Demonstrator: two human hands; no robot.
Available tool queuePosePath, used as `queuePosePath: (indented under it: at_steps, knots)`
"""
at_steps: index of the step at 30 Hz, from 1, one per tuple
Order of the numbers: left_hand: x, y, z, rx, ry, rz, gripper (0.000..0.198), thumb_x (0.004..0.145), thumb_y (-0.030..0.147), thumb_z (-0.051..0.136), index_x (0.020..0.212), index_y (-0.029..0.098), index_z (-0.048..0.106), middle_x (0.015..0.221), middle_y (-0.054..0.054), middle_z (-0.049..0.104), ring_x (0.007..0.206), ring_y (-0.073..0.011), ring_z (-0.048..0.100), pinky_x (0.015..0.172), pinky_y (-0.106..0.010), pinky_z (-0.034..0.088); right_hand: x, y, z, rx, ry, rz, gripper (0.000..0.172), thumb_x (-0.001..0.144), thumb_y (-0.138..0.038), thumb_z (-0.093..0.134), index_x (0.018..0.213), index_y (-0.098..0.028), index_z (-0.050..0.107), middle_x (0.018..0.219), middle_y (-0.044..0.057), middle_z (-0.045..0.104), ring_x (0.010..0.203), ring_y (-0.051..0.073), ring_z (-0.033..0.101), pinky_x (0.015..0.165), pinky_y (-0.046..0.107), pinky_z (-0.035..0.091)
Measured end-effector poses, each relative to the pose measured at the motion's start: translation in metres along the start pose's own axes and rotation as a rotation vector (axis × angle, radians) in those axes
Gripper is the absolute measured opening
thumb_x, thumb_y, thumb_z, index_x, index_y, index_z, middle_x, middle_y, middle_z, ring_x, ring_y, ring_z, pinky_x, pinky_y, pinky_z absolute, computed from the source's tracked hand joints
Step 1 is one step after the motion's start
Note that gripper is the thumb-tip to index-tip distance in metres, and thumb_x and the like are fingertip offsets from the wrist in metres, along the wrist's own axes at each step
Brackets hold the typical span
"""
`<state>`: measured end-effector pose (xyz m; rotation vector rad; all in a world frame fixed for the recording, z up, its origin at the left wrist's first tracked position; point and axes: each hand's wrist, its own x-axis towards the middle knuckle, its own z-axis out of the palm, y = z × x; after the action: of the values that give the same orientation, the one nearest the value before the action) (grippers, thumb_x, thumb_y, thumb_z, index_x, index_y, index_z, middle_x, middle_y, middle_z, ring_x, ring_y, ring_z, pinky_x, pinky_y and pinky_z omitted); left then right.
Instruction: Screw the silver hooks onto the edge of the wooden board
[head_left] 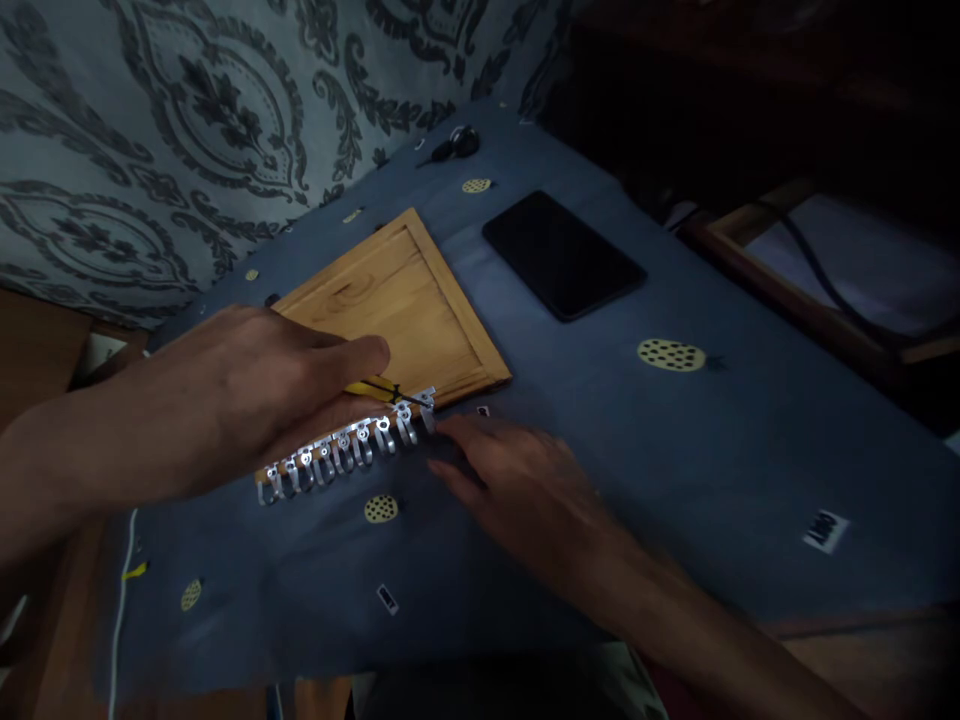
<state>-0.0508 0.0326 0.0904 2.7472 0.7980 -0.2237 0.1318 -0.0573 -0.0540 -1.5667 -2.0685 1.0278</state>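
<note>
A light-brown wooden board (390, 300) with a raised frame lies at an angle on the blue cloth. Along its near edge runs a row of shiny metal hooks (343, 440). My left hand (255, 375) reaches over the board, closed around a small yellow-and-black screwdriver (375, 388), its shaft pointing right at the last hook. Most of its handle is hidden by the fingers. From the right, my right hand (517, 470) brings its fingertips against the end hook (428, 408), seeming to hold it; the exact contact is dark.
A black smartphone (562, 255) lies right of the board. Farther back is a small dark object with a round end (457, 143). Patterned curtain fabric (217, 110) hangs behind. A white cable (120, 620) runs down the left edge, and an open wooden drawer or box (720, 250) stands at right.
</note>
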Motion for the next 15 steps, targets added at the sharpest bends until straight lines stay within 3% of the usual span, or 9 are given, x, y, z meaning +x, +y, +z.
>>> queuePosePath:
  at_steps: [4,15]
  knots:
    - [-0.0005,-0.0028,0.0007,0.076,-0.061,0.029,0.028,0.107,0.047,0.047,0.102,0.024,0.063,0.058,0.006,0.057,0.040,-0.0088,0.049,0.040,-0.025,0.034,-0.0004,0.0011,0.0011,0.005,0.016,-0.013,0.016,0.096,-0.020,0.067,0.110,-0.021,0.073,0.113,0.007,0.080,0.101,0.026,0.076,0.087,0.037,0.057]
    - [0.0000,-0.0018,0.0034,0.080,-0.044,0.030,0.025,0.107,0.046,0.048,0.102,0.024,0.060,0.056,0.005,0.056,0.038,-0.0087,0.048,0.038,-0.025,0.030,-0.0006,0.0050,0.0063,0.019,0.072,-0.049,0.015,0.095,-0.021,0.066,0.108,-0.022,0.074,0.109,0.007,0.080,0.097,0.026,0.077,0.084,0.039,0.059]
